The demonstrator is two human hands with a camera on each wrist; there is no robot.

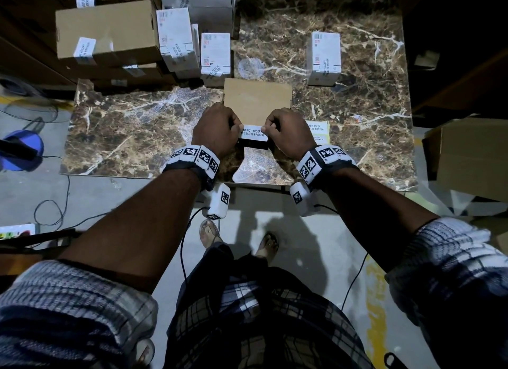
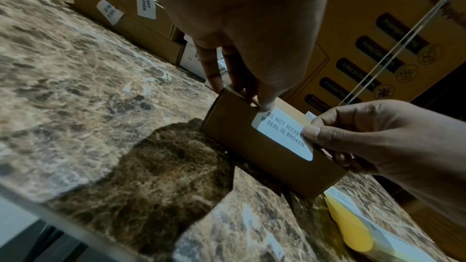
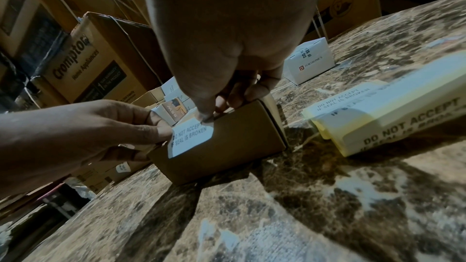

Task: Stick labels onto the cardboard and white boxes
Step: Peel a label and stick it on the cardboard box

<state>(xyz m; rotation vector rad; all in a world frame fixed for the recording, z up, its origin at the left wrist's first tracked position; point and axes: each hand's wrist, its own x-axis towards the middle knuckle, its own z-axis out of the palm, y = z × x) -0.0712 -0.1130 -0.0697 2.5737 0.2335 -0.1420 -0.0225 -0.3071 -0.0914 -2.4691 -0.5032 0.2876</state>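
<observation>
A small cardboard box point(image 1: 257, 104) lies on the marble table point(image 1: 137, 137) in front of me. A white label point(image 1: 254, 133) reading "DO NOT ACCEPT IF SEAL IS BROKEN" sits on its near face point(image 2: 264, 158). My left hand point(image 1: 236, 128) grips the box's near left edge, fingers curled over the top, its thumb on the label's point(image 2: 282, 134) left end. My right hand point(image 1: 268, 128) grips the near right edge, with its thumb on the label's point(image 3: 191, 136) upper right corner. Part of the box's near edge is hidden under both hands.
A stack of label sheets on yellow backing point(image 1: 319, 131) lies just right of my right hand. One labelled white box point(image 1: 323, 58) stands at the back right. More labelled white boxes point(image 1: 215, 54) and cardboard boxes point(image 1: 107, 30) crowd the back left. A large carton point(image 1: 472, 154) sits off the table's right edge.
</observation>
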